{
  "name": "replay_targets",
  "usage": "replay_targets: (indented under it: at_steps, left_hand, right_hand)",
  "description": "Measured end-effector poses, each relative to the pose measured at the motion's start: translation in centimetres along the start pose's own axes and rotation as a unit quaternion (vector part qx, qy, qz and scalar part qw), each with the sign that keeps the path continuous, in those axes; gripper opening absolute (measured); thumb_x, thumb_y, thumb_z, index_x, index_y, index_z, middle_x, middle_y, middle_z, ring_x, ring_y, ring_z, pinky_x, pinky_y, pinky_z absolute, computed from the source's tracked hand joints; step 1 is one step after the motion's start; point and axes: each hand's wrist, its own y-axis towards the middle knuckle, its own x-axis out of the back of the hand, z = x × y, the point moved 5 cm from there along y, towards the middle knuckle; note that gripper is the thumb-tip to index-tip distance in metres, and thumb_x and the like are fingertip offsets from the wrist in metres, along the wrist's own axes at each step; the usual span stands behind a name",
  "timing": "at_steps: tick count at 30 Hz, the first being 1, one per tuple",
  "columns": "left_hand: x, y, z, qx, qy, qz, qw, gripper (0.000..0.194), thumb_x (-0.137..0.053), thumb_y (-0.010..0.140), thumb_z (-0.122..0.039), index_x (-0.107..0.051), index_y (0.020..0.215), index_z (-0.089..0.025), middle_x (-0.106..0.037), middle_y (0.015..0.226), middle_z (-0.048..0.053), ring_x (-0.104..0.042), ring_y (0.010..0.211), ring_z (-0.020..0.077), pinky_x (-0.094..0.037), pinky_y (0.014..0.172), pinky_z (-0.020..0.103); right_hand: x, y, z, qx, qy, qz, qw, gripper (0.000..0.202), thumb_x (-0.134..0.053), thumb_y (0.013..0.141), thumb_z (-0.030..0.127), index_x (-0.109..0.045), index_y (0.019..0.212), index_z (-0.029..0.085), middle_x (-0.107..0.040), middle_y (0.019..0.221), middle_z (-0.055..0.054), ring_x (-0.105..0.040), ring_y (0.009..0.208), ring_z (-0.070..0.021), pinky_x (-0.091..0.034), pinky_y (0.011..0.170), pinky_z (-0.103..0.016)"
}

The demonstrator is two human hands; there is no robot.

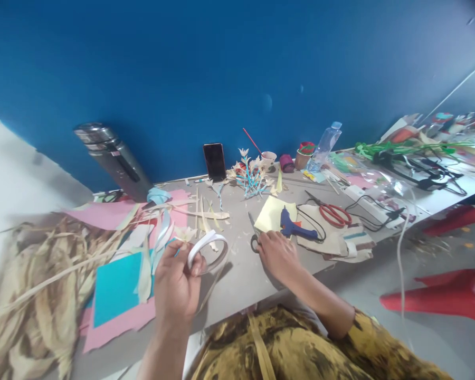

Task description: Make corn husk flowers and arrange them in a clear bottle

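My left hand (178,279) is closed around a white tape roll (208,252), which stands out to the right of the fingers. At its fingertips shows a pale husk flower (185,234); whether it is pinched there or lies behind is hard to tell. My right hand (277,256) rests low over the table, its fingers curled at the dark handle of a pair of scissors (254,243) whose blades point away from me. Just beyond that hand lie a blue glue gun (296,227) and a yellow paper sheet (272,211).
Dried husks (43,295), pink paper (119,327) and a turquoise sheet (116,287) cover the left side. Behind stand a steel flask (116,163), a phone (214,161) and husk flowers on blue stems (251,177). Red-handled scissors (335,215) and a power strip (366,205) lie to the right.
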Motion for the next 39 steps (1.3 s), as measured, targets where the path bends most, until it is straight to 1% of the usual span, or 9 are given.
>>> replay_targets:
  at_steps: [4, 15, 18, 20, 23, 25, 27, 31, 39]
  left_hand:
    - [-0.1, 0.1, 0.6, -0.012, 0.005, 0.015, 1.0, 0.023, -0.077, 0.074, -0.02, -0.054, 0.079, -0.02, -0.05, 0.054, -0.008, -0.041, 0.043, 0.0065, -0.038, 0.045, 0.019]
    - [-1.0, 0.4, 1.6, -0.1, 0.037, -0.009, 0.994, 0.024, -0.077, 0.078, -0.027, -0.054, 0.084, -0.02, -0.055, 0.061, -0.006, -0.047, 0.046, 0.0055, -0.037, 0.045, 0.017]
    - [-1.3, 0.5, 1.9, -0.107, 0.05, 0.0, 0.993, 0.022, -0.075, 0.08, -0.027, -0.055, 0.085, -0.02, -0.055, 0.062, -0.007, -0.047, 0.046, 0.0054, -0.038, 0.045, 0.017]
    - [-1.5, 0.6, 2.1, -0.106, 0.056, 0.006, 0.993, 0.02, -0.073, 0.082, -0.026, -0.055, 0.085, -0.021, -0.055, 0.062, -0.007, -0.046, 0.045, 0.0052, -0.039, 0.046, 0.017]
    - [-1.7, 0.7, 2.2, -0.112, 0.065, 0.006, 0.992, 0.016, -0.071, 0.085, -0.025, -0.055, 0.085, -0.021, -0.054, 0.062, -0.008, -0.047, 0.045, 0.0049, -0.04, 0.047, 0.018]
    - [-1.8, 0.8, 2.1, -0.119, 0.075, 0.002, 0.99, 0.015, -0.07, 0.086, -0.025, -0.055, 0.085, -0.021, -0.055, 0.063, -0.007, -0.047, 0.046, 0.0049, -0.04, 0.048, 0.017]
    - [-1.7, 0.8, 2.1, -0.129, 0.091, -0.005, 0.987, 0.016, -0.07, 0.086, -0.026, -0.055, 0.086, -0.021, -0.057, 0.065, -0.006, -0.048, 0.046, 0.005, -0.041, 0.048, 0.018]
    - [-1.5, 0.7, 2.1, -0.153, 0.136, -0.022, 0.979, 0.018, -0.07, 0.085, -0.031, -0.056, 0.087, -0.02, -0.061, 0.07, -0.004, -0.052, 0.049, 0.007, -0.043, 0.047, 0.019]
    - [-1.9, -0.1, 1.8, -0.21, 0.208, -0.026, 0.955, 0.017, -0.068, 0.085, -0.031, -0.056, 0.088, -0.019, -0.065, 0.068, -0.003, -0.05, 0.044, 0.0064, -0.042, 0.044, 0.018]
  right_hand:
    - [-0.2, -0.3, -0.7, -0.04, 0.03, 0.04, 0.998, 0.024, -0.06, 0.094, 0.039, -0.066, 0.107, 0.02, -0.076, 0.096, -0.01, -0.07, 0.093, -0.029, -0.039, 0.068, -0.032]
    - [-0.3, -1.9, -3.8, -0.027, 0.095, 0.069, 0.993, 0.011, -0.057, 0.08, 0.024, -0.066, 0.075, 0.019, -0.071, 0.072, -0.007, -0.065, 0.071, -0.0222, -0.026, 0.059, -0.029]
    - [-0.3, -2.3, -4.5, -0.015, 0.171, 0.06, 0.983, 0.009, -0.057, 0.077, 0.02, -0.066, 0.078, 0.018, -0.067, 0.068, -0.005, -0.06, 0.066, -0.0192, -0.028, 0.058, -0.027]
    - [-0.8, -2.5, -4.8, -0.011, 0.313, 0.082, 0.946, 0.014, -0.055, 0.077, 0.021, -0.066, 0.085, 0.017, -0.065, 0.068, -0.003, -0.057, 0.061, -0.0165, -0.032, 0.057, -0.026]
    - [-1.9, -2.8, -4.6, 0.002, 0.544, 0.142, 0.827, 0.022, -0.059, 0.077, 0.028, -0.066, 0.094, 0.016, -0.068, 0.077, -0.003, -0.057, 0.064, -0.0149, -0.038, 0.057, -0.024]
    - [-2.2, -3.0, -4.3, 0.023, 0.608, 0.169, 0.775, 0.026, -0.068, 0.073, 0.032, -0.066, 0.094, 0.015, -0.067, 0.085, -0.004, -0.057, 0.071, -0.0152, -0.041, 0.061, -0.024]
    - [-2.0, -3.0, -4.1, 0.038, 0.594, 0.169, 0.786, 0.026, -0.074, 0.068, 0.03, -0.066, 0.09, 0.016, -0.06, 0.078, 0.001, -0.051, 0.069, -0.0128, -0.038, 0.061, -0.023]
    - [-0.4, -2.7, -3.9, 0.033, 0.484, 0.107, 0.868, 0.024, -0.079, 0.065, 0.03, -0.059, 0.074, 0.018, -0.035, 0.062, 0.008, -0.029, 0.059, -0.0094, -0.026, 0.053, -0.022]
    - [1.4, -2.7, -2.6, 0.073, 0.372, 0.06, 0.924, 0.035, -0.08, 0.068, 0.036, -0.049, 0.07, 0.02, -0.052, 0.069, 0.006, -0.04, 0.063, -0.0107, -0.029, 0.057, -0.023]
